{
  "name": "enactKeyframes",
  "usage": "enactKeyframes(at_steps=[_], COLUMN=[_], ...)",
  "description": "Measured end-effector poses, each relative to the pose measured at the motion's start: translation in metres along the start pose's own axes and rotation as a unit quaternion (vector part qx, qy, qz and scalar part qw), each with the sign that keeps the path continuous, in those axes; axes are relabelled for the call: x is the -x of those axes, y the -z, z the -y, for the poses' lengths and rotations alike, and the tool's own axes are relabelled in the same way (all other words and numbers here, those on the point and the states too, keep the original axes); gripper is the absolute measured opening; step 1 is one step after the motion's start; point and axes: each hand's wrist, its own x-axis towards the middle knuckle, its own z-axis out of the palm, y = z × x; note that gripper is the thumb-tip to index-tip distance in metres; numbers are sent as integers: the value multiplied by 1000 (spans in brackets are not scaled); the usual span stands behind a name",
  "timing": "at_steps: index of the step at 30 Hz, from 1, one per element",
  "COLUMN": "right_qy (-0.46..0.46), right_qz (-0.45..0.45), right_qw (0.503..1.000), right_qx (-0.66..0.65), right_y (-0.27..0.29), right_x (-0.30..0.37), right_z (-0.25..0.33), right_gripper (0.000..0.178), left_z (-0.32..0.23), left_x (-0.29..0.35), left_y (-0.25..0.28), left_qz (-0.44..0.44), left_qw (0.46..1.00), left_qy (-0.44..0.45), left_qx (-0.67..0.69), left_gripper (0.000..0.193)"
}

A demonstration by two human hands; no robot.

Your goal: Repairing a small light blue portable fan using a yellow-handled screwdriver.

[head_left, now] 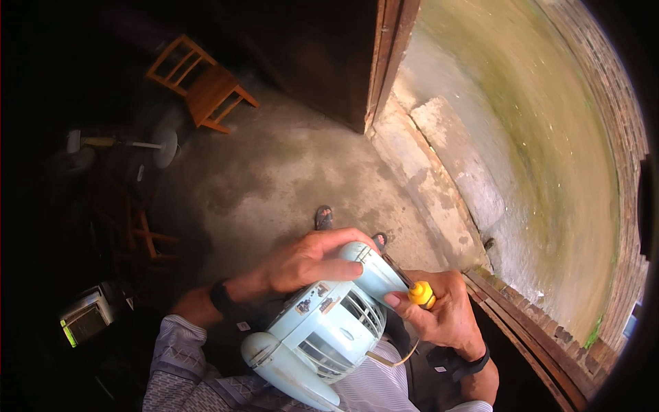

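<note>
Close to my body, a pale blue appliance housing (338, 312) with slatted vents and worn, chipped patches lies tilted across my lap. It has a rounded arm on each side; its exact kind I cannot tell. My left hand (312, 262) is closed on the far rounded arm, thumb lying over the top. A screwdriver with a yellow handle (421, 294) is gripped in my right hand (443, 312), its shaft running along the far side of that arm. The tip is hidden behind the housing. A thin pale cord (395, 362) loops from the housing below my right hand.
A wooden chair (211, 93) stands at the far left, with a white standing fan (165, 147) nearer. Dark wooden furniture (147, 237) is in shadow at left. Ahead is a concrete floor (274, 165); a door edge (374, 89) and stone step (439, 185) lead outside at right.
</note>
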Motion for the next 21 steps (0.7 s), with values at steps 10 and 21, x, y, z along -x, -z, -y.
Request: enactKeyframes(at_steps=[10, 21], right_qy=[-3, -34], right_qz=[-32, -52], right_qw=[999, 998], right_qx=[-6, -28], right_y=[-11, -22], right_x=[3, -1], right_z=[2, 9], right_gripper=[35, 31], left_z=[-1, 4], left_x=[5, 10], left_y=[4, 13], left_qz=[-12, -8], left_qw=[1000, 1000], left_qy=[-14, -20], left_qx=[3, -4], left_gripper=[54, 53])
